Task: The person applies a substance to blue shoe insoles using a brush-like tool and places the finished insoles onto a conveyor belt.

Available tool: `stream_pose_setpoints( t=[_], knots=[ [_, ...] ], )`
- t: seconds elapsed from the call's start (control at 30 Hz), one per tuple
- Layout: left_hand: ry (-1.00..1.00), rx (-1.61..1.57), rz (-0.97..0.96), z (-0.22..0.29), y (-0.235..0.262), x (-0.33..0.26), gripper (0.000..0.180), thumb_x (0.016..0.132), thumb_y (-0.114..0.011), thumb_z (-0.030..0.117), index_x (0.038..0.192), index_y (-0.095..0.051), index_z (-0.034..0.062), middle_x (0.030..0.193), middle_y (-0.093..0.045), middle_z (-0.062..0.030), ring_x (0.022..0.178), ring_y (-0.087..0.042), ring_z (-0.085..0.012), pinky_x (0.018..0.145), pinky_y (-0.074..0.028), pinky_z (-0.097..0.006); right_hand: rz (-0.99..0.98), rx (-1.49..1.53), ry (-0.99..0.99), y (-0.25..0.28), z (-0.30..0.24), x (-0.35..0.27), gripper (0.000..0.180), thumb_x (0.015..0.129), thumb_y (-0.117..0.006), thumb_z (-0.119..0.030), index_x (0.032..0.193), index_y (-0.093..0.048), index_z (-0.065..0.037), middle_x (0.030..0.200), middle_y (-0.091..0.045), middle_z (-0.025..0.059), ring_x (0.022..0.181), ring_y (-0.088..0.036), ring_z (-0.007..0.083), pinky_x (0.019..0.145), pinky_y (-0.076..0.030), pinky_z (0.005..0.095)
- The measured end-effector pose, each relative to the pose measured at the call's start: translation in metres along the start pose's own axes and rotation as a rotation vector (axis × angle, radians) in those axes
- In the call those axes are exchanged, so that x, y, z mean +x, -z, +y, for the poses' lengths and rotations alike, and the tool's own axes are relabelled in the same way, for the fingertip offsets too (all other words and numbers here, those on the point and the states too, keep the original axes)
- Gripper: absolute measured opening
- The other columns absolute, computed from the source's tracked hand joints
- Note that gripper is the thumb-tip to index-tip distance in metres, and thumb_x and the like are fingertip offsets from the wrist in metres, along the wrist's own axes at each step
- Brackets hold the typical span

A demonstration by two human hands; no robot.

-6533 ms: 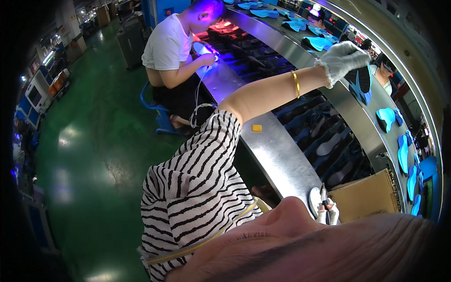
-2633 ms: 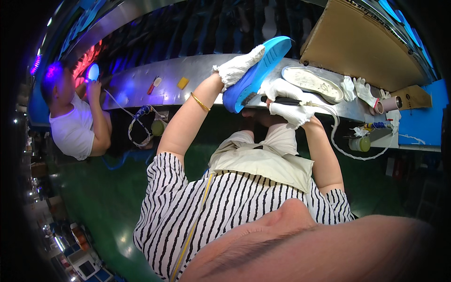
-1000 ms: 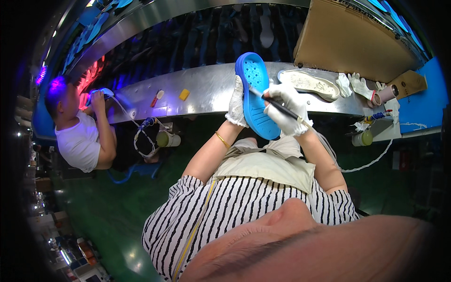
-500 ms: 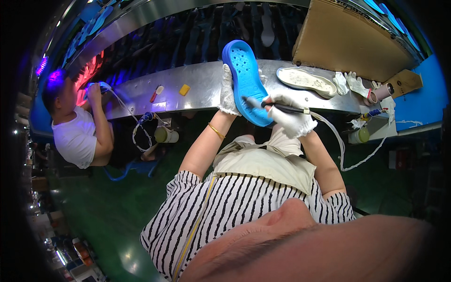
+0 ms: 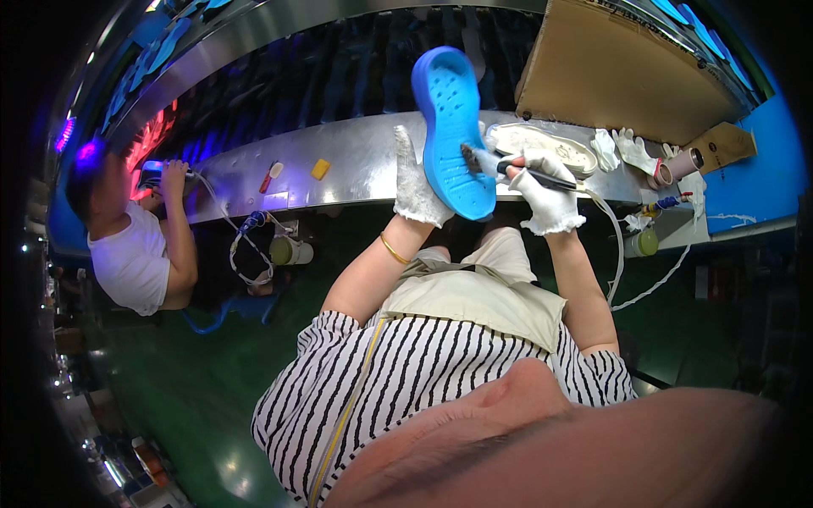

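Note:
My left hand (image 5: 417, 188), in a whitish work glove, holds a blue shoe sole (image 5: 449, 110) raised over the bench's near edge. The sole's hollow side faces me, with holes at the far end and ridges nearer. The thumb lies along its left side; the other fingers are hidden behind it. In my gloved right hand (image 5: 549, 201) a brush with a dark handle (image 5: 546, 179) is gripped, and its bristles (image 5: 479, 161) meet the sole's right side. A pale hose (image 5: 616, 229) runs from the brush handle down beside the bench.
On the metal bench (image 5: 356, 169) lie a pale shoe sole (image 5: 567, 152), spare gloves (image 5: 635, 152), a yellow block (image 5: 320, 169) and a small red-handled tool (image 5: 271, 177). A cardboard box (image 5: 627, 76) stands behind. Another person (image 5: 131, 254) works at the left.
The blue sole has risen and now stands more upright. My right hand has shifted slightly right, and the bristles have moved up to the sole's right side. The other person's hands have moved lower.

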State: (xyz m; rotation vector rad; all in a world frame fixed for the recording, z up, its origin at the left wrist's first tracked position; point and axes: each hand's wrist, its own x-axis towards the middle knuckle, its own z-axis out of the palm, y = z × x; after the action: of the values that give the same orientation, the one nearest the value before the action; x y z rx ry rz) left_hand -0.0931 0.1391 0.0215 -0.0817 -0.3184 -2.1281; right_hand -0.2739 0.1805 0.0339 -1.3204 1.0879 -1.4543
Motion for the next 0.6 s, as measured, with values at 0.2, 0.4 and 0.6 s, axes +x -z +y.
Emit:
stream_pose_setpoints(
  t=[0.2, 0.4, 0.6],
  knots=[
    [0.073, -0.13, -0.195, -0.003, 0.025, 0.025, 0.09, 0.082, -0.038, 0.074, 0.139, -0.032, 0.0042, 0.13, -0.047, -0.0199, 0.118, -0.049, -0.0339, 0.1, -0.041, -0.049, -0.221, -0.003, 0.177, -0.011, 0.0, -0.005, 0.014, 0.079, -0.066, 0.001, 0.09, -0.057, -0.003, 0.095, -0.062, 0.007, 0.087, -0.061, 0.0132, 0.078, -0.05, 0.0282],
    [-0.098, 0.062, -0.064, -0.003, 0.0, 0.024, 0.083, 0.085, -0.045, 0.065, 0.143, -0.029, 0.0076, 0.144, -0.035, -0.0139, 0.127, -0.041, -0.0291, 0.105, -0.036, -0.043, -0.047, 0.136, -0.084, -0.008, 0.002, -0.004, 0.013, 0.081, -0.062, 0.004, 0.09, -0.057, -0.002, 0.088, -0.058, 0.0067, 0.077, -0.058, 0.0114, 0.07, -0.049, 0.0252],
    [-0.18, 0.275, 0.023, 0.001, 0.0, 0.036, 0.088, 0.083, -0.041, 0.07, 0.144, -0.027, 0.0079, 0.143, -0.034, -0.0202, 0.127, -0.04, -0.0338, 0.107, -0.033, -0.048, -0.2, 0.091, -0.135, -0.019, -0.008, -0.019, 0.01, 0.077, -0.065, -0.002, 0.085, -0.06, 0.0, 0.09, -0.061, 0.0068, 0.082, -0.06, 0.0134, 0.076, -0.049, 0.0277]
  ],
)
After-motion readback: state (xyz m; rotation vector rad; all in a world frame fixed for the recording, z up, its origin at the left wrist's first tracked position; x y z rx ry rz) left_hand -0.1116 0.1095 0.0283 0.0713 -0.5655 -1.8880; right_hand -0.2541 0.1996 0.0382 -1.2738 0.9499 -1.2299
